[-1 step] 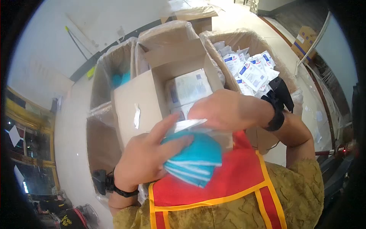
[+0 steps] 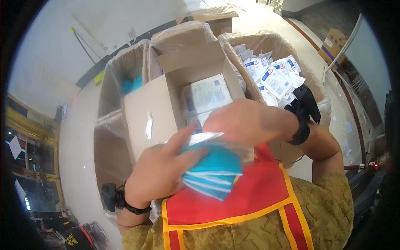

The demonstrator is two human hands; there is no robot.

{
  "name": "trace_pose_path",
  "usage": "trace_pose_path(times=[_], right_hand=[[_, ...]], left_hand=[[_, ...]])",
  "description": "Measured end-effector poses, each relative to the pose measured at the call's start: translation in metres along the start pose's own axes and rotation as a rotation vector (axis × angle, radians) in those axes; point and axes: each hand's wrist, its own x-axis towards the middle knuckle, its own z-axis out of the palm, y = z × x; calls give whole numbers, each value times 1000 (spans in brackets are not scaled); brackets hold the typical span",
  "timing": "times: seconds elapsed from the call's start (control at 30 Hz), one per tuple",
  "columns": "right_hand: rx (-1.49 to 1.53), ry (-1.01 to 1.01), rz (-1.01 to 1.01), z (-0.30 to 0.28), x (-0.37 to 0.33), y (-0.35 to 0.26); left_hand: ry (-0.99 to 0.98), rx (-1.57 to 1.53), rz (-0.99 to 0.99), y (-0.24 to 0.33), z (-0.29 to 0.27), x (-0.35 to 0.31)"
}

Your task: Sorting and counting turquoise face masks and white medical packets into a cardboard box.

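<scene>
A fanned stack of folded teal cloth-like pads with white edges point(image 2: 214, 171) hangs from my left hand point(image 2: 160, 171), whose thumb and fingers are closed on it. At the top of that stack lies a white flat piece point(image 2: 204, 137), close to the right fingertips. My right hand point(image 2: 235, 121) is at the near side of an open cardboard box point(image 2: 146, 110), fingers curled and slightly blurred. What it grips, if anything, is hidden. Inside the box lie flat white printed packets point(image 2: 208, 96), the near ones partly covered by my right hand.
On the right, a plastic-lined carton point(image 2: 231, 43) holds many white-and-blue sachets point(image 2: 275, 81). Teal items point(image 2: 133, 85) lie in a lined carton at the left. Another lined carton point(image 2: 110, 154) stands nearer. A brown box point(image 2: 333, 46) sits at the far right.
The teal stack has shifted up very slightly. Both hands stay in nearly the same place.
</scene>
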Motion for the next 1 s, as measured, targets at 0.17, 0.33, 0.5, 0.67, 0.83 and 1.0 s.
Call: trace_pose_path(times=[0.17,0.33,0.5,0.67,0.83,1.0], right_hand=[[-173,178,-155,12,1,-1],[-179,-26,-6,-7,-6,-24],[-192,62,-74,6,-7,-10],[-45,42,-62,0,-13,-2],[36,-77,-38,-2,-9,-1],[108,-10,-14,-5,-20,-1]], left_hand=[[-93,176,19,-11,19,3],[-63,189,34,-10,23,5],[-51,197,53,-7,23,7],[-67,208,60,-7,18,4],[-88,206,59,-7,16,5],[-84,201,72,-10,9,0]])
